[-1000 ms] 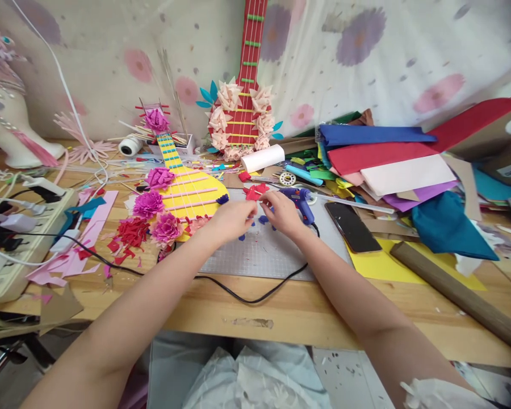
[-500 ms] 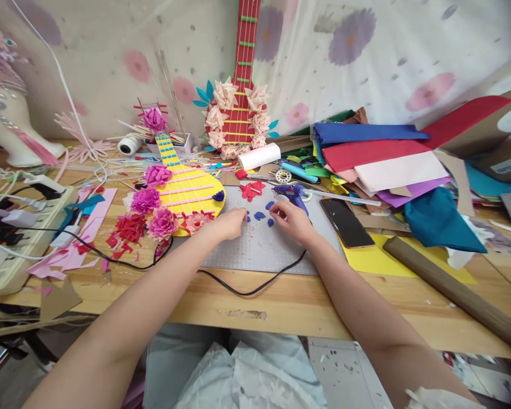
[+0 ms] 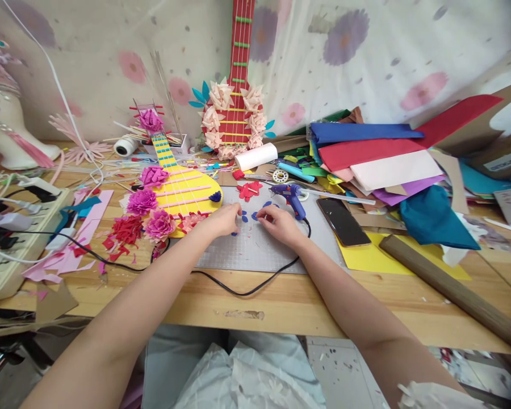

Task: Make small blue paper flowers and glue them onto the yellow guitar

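My left hand (image 3: 226, 220) is over the grey cutting mat (image 3: 221, 258), fingers drawn together. A dark blue bit shows by its fingertips, but whether it is held is unclear. Fingertips of my right hand (image 3: 280, 225) pinch at a small blue paper petal (image 3: 254, 216) just above the mat. Loose blue petals (image 3: 244, 218) lie between the hands. To the left rests a yellow paper lute (image 3: 187, 196) with pink strips, strings, paper flowers and a dark blue flower (image 3: 215, 196) at its edge. Red paper petals (image 3: 249, 191) and a blue glue gun (image 3: 290, 196) lie beyond my hands.
A black phone (image 3: 344, 221) lies right of the mat, near a brown paper roll (image 3: 447, 289) and piled coloured paper (image 3: 375, 153). A red lute (image 3: 236, 119) stands behind. Its black cord (image 3: 247, 293) crosses the front; a power strip (image 3: 34, 238) is at left.
Both hands have shifted slightly left over the mat. My right hand has come away from the glue gun, which now shows more fully, and reached the blue petals. The view has also shifted slightly.
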`<state>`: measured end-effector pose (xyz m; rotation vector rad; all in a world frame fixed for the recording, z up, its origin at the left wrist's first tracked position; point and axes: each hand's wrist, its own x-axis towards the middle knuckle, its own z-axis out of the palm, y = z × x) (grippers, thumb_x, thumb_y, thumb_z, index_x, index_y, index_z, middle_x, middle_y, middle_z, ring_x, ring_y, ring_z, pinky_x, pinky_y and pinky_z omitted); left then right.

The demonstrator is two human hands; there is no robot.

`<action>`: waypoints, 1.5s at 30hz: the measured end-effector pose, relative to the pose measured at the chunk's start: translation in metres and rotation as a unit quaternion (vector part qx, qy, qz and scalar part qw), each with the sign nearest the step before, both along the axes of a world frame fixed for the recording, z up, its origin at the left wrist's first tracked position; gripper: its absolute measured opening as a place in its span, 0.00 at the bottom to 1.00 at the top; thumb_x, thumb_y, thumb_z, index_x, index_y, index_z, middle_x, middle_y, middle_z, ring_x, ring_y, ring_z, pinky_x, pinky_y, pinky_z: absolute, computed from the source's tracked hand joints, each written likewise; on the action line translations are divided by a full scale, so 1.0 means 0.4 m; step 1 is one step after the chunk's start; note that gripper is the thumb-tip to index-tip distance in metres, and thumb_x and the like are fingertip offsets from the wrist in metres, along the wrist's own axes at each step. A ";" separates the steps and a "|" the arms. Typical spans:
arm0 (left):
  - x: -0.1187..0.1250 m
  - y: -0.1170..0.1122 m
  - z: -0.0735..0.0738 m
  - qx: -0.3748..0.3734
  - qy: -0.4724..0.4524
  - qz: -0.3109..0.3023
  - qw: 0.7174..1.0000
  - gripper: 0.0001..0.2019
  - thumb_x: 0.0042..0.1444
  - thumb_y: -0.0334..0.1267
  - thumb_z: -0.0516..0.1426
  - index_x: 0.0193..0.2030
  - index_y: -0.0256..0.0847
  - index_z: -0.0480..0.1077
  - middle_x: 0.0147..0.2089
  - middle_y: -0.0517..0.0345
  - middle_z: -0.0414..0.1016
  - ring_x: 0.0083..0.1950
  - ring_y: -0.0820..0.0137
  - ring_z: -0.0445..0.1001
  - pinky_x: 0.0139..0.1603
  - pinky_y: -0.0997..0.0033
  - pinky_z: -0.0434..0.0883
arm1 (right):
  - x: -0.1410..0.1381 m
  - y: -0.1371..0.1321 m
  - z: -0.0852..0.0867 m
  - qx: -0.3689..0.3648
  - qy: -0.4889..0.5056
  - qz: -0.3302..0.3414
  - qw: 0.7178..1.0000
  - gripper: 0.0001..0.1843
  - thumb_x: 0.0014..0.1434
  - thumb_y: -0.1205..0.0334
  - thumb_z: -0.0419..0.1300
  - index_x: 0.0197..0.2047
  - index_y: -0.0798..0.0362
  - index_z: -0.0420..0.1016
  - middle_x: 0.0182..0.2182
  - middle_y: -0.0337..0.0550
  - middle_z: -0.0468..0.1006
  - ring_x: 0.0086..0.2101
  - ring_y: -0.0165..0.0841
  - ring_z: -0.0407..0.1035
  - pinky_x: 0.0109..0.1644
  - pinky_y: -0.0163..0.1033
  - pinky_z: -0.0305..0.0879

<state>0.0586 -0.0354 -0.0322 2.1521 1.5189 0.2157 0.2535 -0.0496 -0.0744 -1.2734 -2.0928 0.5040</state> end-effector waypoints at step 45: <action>0.110 -0.029 -0.073 -0.136 -0.553 0.261 0.780 0.05 0.46 0.31 0.61 0.28 0.37 0.67 0.25 0.62 0.68 0.25 0.77 0.68 0.22 0.79 0.65 | -0.021 0.045 -0.031 -0.166 0.325 -0.005 0.931 0.19 0.44 0.58 0.61 0.40 0.50 0.63 0.29 0.37 0.71 0.29 0.28 0.66 0.34 0.38 0.64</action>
